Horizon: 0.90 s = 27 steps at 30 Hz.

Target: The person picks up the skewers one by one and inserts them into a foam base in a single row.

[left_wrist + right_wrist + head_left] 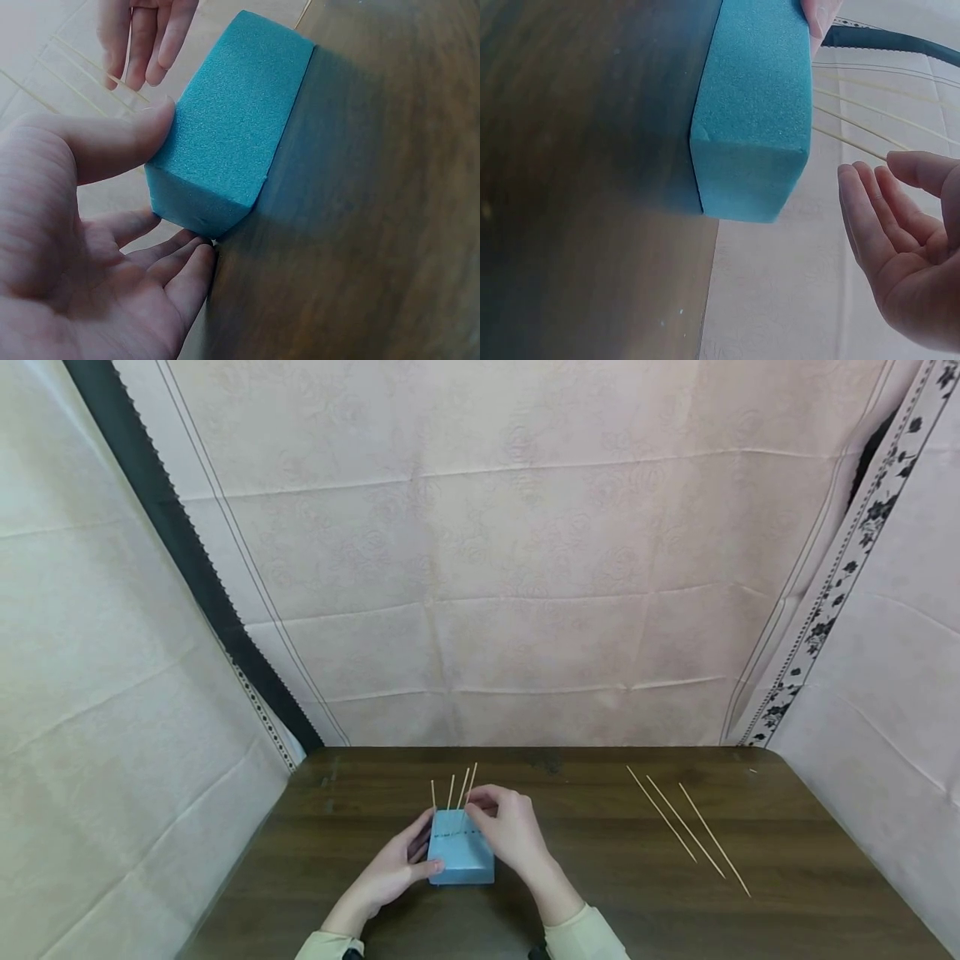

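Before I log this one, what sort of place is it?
Likely a makeshift filming booth: creased cloth sheets hang on three sides of a wood-grain table, which bears a blue foam block and thin sticks.

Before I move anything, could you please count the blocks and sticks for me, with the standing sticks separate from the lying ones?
Blue block: 1
Standing sticks, in the block: 4
Lying sticks, on the table: 3
Total: 8
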### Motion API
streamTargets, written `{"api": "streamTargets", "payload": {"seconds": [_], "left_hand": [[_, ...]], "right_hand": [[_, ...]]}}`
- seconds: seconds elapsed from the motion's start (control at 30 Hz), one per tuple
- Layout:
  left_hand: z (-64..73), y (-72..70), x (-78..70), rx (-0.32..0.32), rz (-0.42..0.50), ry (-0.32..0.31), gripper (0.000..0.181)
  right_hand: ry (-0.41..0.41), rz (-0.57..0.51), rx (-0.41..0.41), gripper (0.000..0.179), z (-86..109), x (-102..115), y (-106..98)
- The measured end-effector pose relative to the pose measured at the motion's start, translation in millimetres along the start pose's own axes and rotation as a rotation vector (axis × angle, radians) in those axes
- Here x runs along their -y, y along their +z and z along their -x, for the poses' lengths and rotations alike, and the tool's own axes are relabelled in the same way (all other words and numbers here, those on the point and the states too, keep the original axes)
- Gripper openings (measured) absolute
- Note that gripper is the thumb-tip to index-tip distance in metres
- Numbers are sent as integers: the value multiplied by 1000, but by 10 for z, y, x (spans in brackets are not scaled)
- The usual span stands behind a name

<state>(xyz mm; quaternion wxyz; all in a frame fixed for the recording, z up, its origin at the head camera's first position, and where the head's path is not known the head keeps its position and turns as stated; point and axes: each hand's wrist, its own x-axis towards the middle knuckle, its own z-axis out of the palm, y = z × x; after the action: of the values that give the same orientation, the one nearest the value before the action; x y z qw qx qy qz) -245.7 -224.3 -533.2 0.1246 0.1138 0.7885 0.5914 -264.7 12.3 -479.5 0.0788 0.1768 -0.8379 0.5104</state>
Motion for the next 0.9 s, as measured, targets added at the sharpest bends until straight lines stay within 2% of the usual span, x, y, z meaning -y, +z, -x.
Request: {"api": "streamTargets", "payload": {"seconds": [0.27,0.63,0.9], "left_hand": [[11,6,-23,5,21,7,94],[10,-1,-20,-6,3,1,94],[-4,4,32,-11,-11,-6,95]], "right_hand": [[24,-28,6,18,-10,-17,-81],[32,-50,3,20,-35,-38,-210],[69,-140,4,23,-27,-118,-362]]}}
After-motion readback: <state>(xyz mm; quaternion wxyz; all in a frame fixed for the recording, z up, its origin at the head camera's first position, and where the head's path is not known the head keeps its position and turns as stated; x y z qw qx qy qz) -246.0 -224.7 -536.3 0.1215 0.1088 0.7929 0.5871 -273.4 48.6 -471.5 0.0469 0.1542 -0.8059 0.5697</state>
